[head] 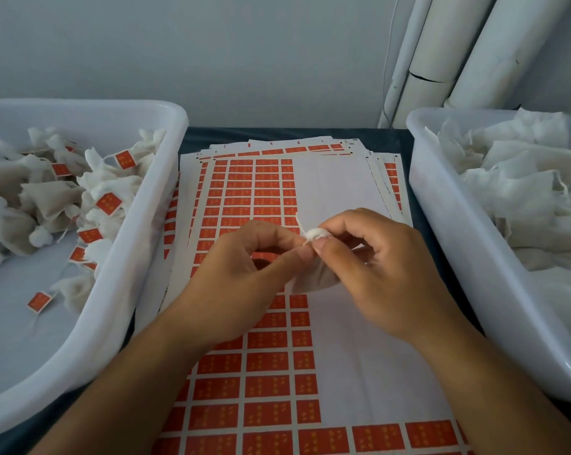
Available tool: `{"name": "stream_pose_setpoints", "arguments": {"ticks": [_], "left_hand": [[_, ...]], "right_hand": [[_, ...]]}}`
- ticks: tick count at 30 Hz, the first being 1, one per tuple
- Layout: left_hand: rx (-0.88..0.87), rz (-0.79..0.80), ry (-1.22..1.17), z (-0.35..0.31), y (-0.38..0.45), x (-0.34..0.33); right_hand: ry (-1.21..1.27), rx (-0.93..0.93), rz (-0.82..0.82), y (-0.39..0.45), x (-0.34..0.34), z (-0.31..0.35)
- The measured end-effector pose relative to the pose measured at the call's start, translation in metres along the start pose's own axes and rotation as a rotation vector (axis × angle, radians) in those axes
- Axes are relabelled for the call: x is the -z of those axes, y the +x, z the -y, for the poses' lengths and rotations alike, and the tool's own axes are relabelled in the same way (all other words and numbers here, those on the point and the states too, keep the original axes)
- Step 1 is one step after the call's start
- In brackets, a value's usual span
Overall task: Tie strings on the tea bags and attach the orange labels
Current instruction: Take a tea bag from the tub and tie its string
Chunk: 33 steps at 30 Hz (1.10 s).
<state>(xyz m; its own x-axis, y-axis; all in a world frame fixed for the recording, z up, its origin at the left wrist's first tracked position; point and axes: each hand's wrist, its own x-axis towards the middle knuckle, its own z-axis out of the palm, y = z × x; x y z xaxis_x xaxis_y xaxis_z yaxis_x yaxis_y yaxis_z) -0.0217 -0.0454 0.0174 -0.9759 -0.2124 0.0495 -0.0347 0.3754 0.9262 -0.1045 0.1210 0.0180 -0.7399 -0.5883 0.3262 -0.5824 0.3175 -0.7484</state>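
Tea bags (57,205) already tied and carrying orange labels fill part of the left bin (120,290) at the surface's left edge; the right bin (448,224) at the right edge holds a heap of plain bags (523,178), so much seems left. Over the label sheets (264,356) mid-surface, the left hand (241,274) and right hand (372,267) both pinch the gathered neck of one bag (313,277), apparently tying it; no label shows on it.

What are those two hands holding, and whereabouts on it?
A tea bag: both the left hand and right hand pinch its gathered top, the pouch hanging below.
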Motion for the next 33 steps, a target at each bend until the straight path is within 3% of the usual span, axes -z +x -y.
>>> {"name": "stream_pose_setpoints", "arguments": {"ticks": [8,18,27,33], "left_hand": [[0.084,-0.123,-0.122,-0.002,-0.001,-0.008],[-0.036,-0.182,-0.024,-0.008,-0.005,-0.010],[-0.196,-0.445,0.304,-0.003,-0.005,-0.021],[-0.504,-0.515,0.557,0.002,-0.004,-0.011]], "right_hand": [[0.367,-0.232,0.217,0.004,0.004,-0.003],[0.850,-0.411,0.236,0.004,-0.005,-0.005],[0.946,-0.467,0.233,0.006,-0.004,-0.008],[0.897,-0.464,0.270,0.006,-0.002,-0.010]]}}
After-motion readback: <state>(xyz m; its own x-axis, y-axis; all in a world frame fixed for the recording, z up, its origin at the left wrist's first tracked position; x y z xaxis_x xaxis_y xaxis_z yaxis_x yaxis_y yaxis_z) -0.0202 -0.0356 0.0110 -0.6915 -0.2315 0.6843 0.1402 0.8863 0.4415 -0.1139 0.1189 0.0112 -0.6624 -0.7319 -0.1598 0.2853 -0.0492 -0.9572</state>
